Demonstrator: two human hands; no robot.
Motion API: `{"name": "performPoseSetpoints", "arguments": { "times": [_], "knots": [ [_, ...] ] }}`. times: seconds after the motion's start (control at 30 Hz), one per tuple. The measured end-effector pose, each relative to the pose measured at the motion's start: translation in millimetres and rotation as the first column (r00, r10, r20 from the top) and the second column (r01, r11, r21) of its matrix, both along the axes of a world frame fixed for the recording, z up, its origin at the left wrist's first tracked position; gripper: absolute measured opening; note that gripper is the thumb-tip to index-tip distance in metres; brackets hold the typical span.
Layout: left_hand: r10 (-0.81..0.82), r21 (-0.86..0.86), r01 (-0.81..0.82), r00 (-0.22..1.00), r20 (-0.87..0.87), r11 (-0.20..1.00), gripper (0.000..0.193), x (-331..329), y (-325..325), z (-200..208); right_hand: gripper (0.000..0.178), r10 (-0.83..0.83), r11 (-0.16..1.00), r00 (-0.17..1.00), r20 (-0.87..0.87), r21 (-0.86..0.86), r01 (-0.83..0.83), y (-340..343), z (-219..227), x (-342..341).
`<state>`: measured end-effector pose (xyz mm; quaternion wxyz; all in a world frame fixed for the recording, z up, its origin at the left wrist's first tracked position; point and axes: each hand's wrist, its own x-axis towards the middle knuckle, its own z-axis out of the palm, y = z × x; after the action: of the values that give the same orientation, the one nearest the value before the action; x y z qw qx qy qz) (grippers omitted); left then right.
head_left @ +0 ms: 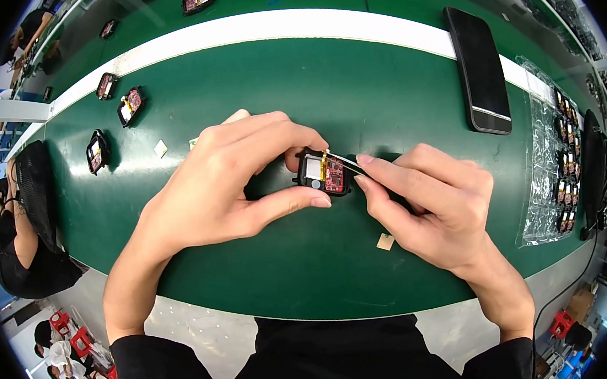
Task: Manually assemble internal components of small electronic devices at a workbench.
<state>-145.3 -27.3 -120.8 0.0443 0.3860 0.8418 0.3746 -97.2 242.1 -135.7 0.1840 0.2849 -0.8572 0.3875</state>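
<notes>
My table [289, 280] looks smooth, with a soft sheen. The small device [324, 173] I hold seems cased in hard plastic, and my thin tool [345, 160] looks like metal. The phone [481, 68] at two o'clock is glossy as glass; the tray [537, 203] at three is clear, shiny plastic. My sleeve [163, 375] at seven is matt cloth.

At the centre of the frame, the left hand [228, 177] grips a small black-cased device [324, 173] with an exposed red circuit board, while the right hand [429, 204] pinches a thin pale tool [345, 160] whose tip meets the device's upper edge. Three similar units [98, 151] lie at the upper left of the green table [282, 280]; a dark phone [480, 69] lies at the upper right, above clear plastic packaging [540, 189].
</notes>
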Motion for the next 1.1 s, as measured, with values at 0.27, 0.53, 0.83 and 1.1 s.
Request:
{"name": "performPoseSetpoints", "arguments": {
  "times": [0.27, 0.53, 0.83, 1.1],
  "knots": [
    [-0.069, 0.016, 0.068, 0.992, 0.107, 0.998, 0.053, -11.1, -8.0, 0.3, 0.019, 0.038, 0.997, 0.987, 0.153, -0.074, -0.027, 2.5, 3.8, 0.0],
    [-0.122, 0.043, 0.116, 0.976, 0.18, 0.992, 0.052, -18.0, -11.6, 0.2, 0.01, 0.124, 0.979, 0.937, 0.327, -0.195, -0.062, 7.0, 5.4, -3.0],
    [-0.113, 0.011, 0.113, 0.984, 0.14, 0.994, 0.05, -15.4, -9.2, 2.0, 0.01, 0.115, 0.983, 0.944, 0.309, -0.175, -0.063, 4.9, 4.6, -2.2],
    [-0.165, 0.031, 0.164, 0.986, 0.011, 0.986, 0.048, -15.8, -8.7, -3.5, 0.01, 0.11, 0.982, 0.926, 0.36, -0.183, -0.046, 4.3, 7.4, -0.9]
  ]
}}
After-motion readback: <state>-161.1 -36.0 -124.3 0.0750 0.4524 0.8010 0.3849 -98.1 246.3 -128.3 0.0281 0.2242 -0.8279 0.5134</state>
